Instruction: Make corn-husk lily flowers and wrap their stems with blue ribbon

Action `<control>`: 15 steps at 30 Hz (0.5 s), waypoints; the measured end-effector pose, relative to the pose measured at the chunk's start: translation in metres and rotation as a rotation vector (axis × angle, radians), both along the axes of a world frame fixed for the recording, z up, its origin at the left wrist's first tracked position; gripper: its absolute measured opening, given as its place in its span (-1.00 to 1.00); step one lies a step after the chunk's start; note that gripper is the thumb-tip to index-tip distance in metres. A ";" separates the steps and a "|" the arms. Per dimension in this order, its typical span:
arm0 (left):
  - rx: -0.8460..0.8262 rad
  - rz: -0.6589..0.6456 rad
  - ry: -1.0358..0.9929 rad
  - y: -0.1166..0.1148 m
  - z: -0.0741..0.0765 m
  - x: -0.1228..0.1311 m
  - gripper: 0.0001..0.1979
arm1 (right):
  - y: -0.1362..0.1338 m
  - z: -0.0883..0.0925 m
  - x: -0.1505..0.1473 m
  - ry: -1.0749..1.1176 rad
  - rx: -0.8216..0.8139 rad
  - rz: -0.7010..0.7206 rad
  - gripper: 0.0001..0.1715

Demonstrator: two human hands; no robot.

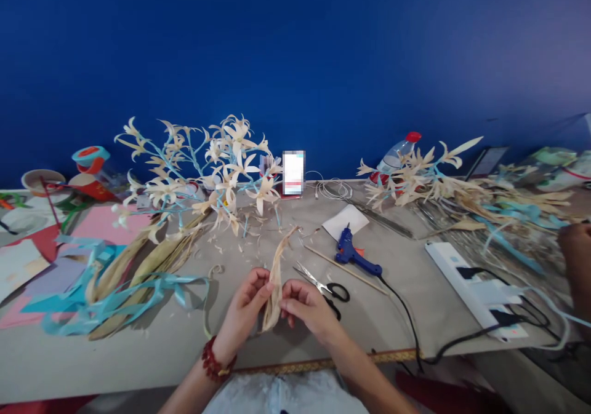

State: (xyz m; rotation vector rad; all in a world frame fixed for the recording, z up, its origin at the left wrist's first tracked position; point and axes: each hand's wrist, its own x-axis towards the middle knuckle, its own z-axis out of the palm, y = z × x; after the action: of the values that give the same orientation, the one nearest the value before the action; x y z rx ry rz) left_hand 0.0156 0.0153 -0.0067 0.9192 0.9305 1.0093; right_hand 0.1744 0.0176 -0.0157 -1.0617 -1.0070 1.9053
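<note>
Both my hands pinch one long dried husk strip (276, 278) that stands up over the grey table (152, 352). My left hand (244, 309), with a red bead bracelet at the wrist, grips its left edge. My right hand (307, 308) grips the right edge at about the same height. The strip curves up and away to a pointed tip. Black-handled scissors (325, 288) lie open just right of my right hand.
A blue glue gun (353, 253) with a black cord lies beyond the scissors, beside a thin wooden stick (344, 268). Husk flowers on blue stems (207, 168) stand at the back left, more (425, 177) lie at the back right. A white power strip (475, 288) and another person's hand (575, 248) are at the right. Blue ribbons (106, 291) lie at left.
</note>
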 end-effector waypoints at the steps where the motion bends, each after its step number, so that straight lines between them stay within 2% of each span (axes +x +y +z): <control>1: -0.012 -0.050 -0.040 -0.001 0.001 -0.001 -0.80 | 0.000 0.000 0.000 -0.009 0.003 -0.010 -0.67; 3: -0.032 -0.143 -0.097 -0.002 0.003 -0.002 -0.73 | -0.001 -0.001 0.001 -0.024 0.009 -0.020 -0.69; 5: -0.045 -0.177 -0.116 -0.004 0.002 -0.003 -0.71 | -0.001 0.000 0.002 -0.029 0.012 -0.011 -0.69; 15: -0.038 -0.074 -0.063 -0.009 0.003 -0.002 -0.78 | -0.001 -0.002 0.007 -0.123 0.114 0.022 -0.72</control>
State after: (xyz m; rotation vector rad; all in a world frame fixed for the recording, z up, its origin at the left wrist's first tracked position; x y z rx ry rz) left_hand 0.0134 0.0062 -0.0039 0.8791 0.8544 0.9497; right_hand 0.1814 0.0166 -0.0174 -1.1158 -1.1866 1.7950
